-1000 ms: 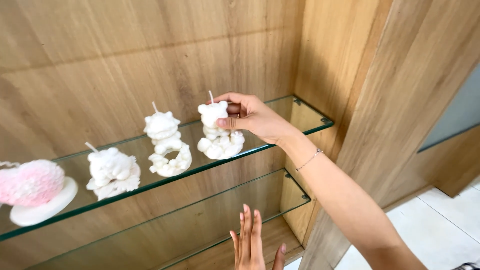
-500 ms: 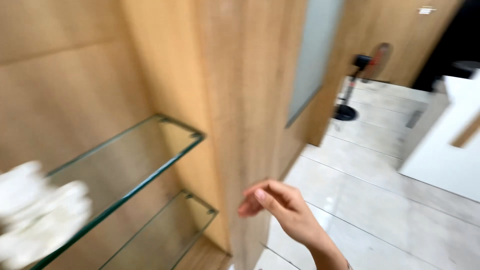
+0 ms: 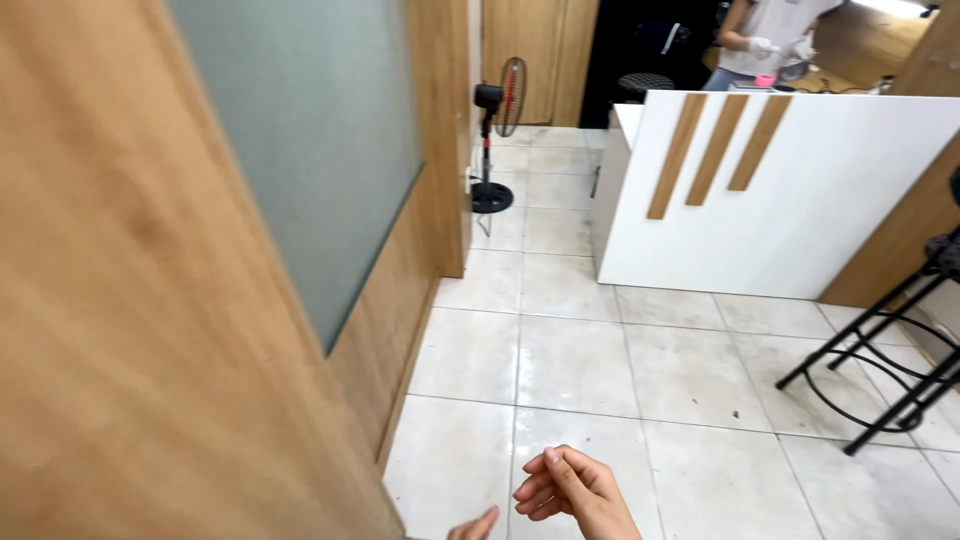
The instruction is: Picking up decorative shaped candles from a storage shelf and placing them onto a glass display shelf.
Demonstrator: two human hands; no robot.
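Right hand: the right hand (image 3: 572,492) is low in the view, above the tiled floor (image 3: 600,370); the fingers are curled loosely toward the palm and they hold nothing
Left hand: only some fingertips of the left hand (image 3: 474,526) show at the bottom edge, just beside the right hand; I cannot tell if it is open or closed
Nearest thing: the wooden wall (image 3: 130,300) stands to the left of both hands, near but not touching; it has a frosted glass panel (image 3: 310,150)
Further away: a standing fan (image 3: 497,130) is on the floor by the wall, well apart from the hands
Counter: a white counter (image 3: 800,190) with three slanted wooden strips stands across the room
Stool: a black metal stool (image 3: 890,350) is at the right edge
Other person: a person in a light shirt (image 3: 770,40) works behind the counter
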